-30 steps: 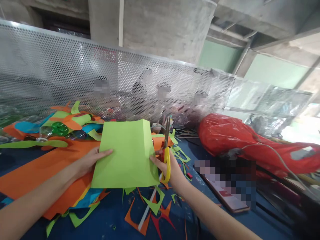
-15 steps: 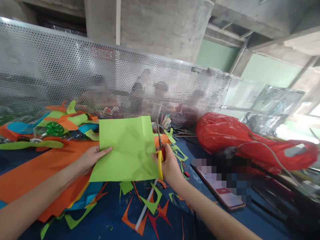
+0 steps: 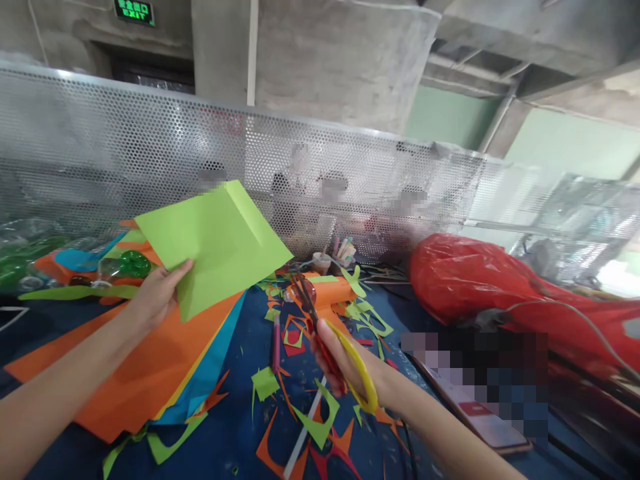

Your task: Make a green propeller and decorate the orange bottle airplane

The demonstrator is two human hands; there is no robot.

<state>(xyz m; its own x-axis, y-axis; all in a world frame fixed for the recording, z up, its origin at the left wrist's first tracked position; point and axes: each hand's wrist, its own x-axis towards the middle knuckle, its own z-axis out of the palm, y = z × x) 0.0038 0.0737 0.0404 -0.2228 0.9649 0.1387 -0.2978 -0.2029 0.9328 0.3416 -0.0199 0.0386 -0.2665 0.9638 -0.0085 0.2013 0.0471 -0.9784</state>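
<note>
My left hand [image 3: 163, 293] pinches the lower left part of a lime green sheet of paper [image 3: 220, 247], which is held up and tilted, with a fold line near its right side. My right hand [image 3: 335, 353] grips scissors [image 3: 363, 373] with yellow and red handles; their blades point up and away from me, apart from the sheet. Below the left hand lies a stack of orange paper [image 3: 135, 360], with blue paper [image 3: 210, 367] showing along its right edge. Green, orange and red paper scraps [image 3: 317, 420] lie beneath the right hand, near a purple pen [image 3: 277, 343].
A red plastic bag [image 3: 465, 280] and a phone [image 3: 480, 407] lie on the right. An orange paper-wrapped piece [image 3: 335, 290] and a cup of pens [image 3: 345, 252] stand beyond the scissors. Plastic bottles [image 3: 133, 263] sit at left. A perforated metal screen [image 3: 150, 147] borders the table, people behind it.
The green sheet has moved left and up and turned, now only in my left hand. My right hand has come away from it with the scissors, lower and nearer to me.
</note>
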